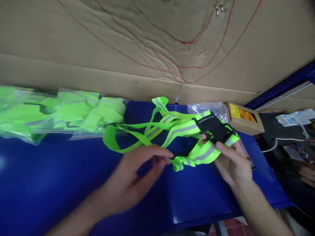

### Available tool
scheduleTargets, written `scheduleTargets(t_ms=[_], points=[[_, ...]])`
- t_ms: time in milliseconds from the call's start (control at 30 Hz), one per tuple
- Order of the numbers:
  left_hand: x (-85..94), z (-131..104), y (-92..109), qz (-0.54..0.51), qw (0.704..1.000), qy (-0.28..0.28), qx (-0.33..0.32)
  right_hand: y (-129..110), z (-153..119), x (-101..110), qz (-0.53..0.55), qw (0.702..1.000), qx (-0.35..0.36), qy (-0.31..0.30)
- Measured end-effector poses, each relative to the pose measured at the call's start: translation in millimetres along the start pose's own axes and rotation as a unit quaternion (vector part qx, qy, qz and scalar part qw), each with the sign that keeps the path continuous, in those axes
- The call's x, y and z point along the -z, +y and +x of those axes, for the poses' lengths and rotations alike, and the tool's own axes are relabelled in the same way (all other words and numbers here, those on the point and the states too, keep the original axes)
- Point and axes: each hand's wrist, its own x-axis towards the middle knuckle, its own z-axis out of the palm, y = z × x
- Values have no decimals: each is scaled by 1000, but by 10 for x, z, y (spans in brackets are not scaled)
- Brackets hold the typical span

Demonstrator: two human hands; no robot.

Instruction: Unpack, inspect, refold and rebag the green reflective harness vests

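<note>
A neon-yellow reflective strap [183, 132] with a grey stripe lies in loops across the blue table. Its black plastic buckle [215, 127] is held up in my right hand [235, 160], thumb on the lower edge and fingers behind. With my left hand [140, 173] I pinch a thin part of the strap between thumb and fingertips, left of a small curled bit. The strap's wide loop [112, 139] spreads out beyond my left hand.
Clear bags of folded neon straps [86, 111] lie along the back left. At the back right are a clear plastic bag [211, 108] and a cardboard box [243, 118]. A phone [247, 154] lies partly hidden behind my right hand. A cardboard wall [123, 72] rises behind the blue table [73, 190].
</note>
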Motion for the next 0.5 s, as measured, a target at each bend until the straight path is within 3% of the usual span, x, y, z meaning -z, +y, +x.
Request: scheduleTargets(t_ms=[33, 100, 133, 200, 267, 300, 400, 500], points=[[-96, -25, 28, -102, 992, -51, 58, 39, -58, -33, -55, 997, 38, -28], [-255, -48, 43, -263, 954, -72, 120, 108, -160, -106, -205, 964, 141, -97], [-311, -44, 30, -325, 935, -61, 130, 136, -195, -146, -286, 927, 200, -139], [-374, -9, -16, -398, 905, -26, 148, 169, -228, -219, -421, 822, 309, -226], [-379, 45, -64, -400, 899, 18, 178, 157, -232, -259, -492, 727, 385, -284], [-367, 71, -82, -381, 903, 42, 195, 132, -236, -257, -503, 699, 413, -296], [-311, 113, -109, -297, 923, 109, 219, 3, -304, -159, -481, 681, 455, -313], [-258, 95, -115, -250, 936, 105, 223, -79, -418, -22, -470, 722, 408, -302]])
